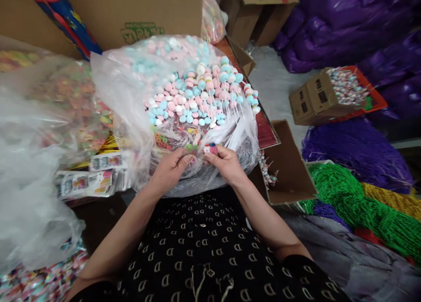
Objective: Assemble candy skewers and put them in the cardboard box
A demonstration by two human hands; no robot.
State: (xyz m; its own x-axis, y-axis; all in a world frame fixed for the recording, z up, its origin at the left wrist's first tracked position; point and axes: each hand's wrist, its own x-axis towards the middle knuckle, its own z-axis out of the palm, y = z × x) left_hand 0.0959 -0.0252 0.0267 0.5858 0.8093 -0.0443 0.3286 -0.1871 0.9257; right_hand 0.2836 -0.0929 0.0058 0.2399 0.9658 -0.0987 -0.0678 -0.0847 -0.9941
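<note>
Left hand: the left hand [173,167] was pinched shut at thumb and fingers over the near part of the bag; what lay between the fingertips was too small to tell.
Right hand: the right hand [226,161] gripped a small blue, red, pink and white wrapper [210,149] between thumb and forefinger, just beside the left.
Middle bag: an open clear plastic bag [115,85] held loose pink, pale blue and white round sweets [169,101], with stacked sweets on white sticks [224,74] at its right and green and orange ring sweets [161,140] nearer the hands.
Left bag: a clear plastic bag of orange, yellow and green sweets [70,89] stood beside it, its contents blurred by film.
Open box: a brown cardboard box [292,166] by the red tabletop [269,131] held wrapped stick sweets [269,175], partly hidden by its walls.
Far carton: a brown printed carton [309,99], full of small wrapped sweets [347,86], sat in an orange-red plastic crate [379,98].
Cut off: a large cardboard box with green lettering [158,8] ran past the top edge; shiny purple plastic sacks [322,26] hid whatever they held.
</note>
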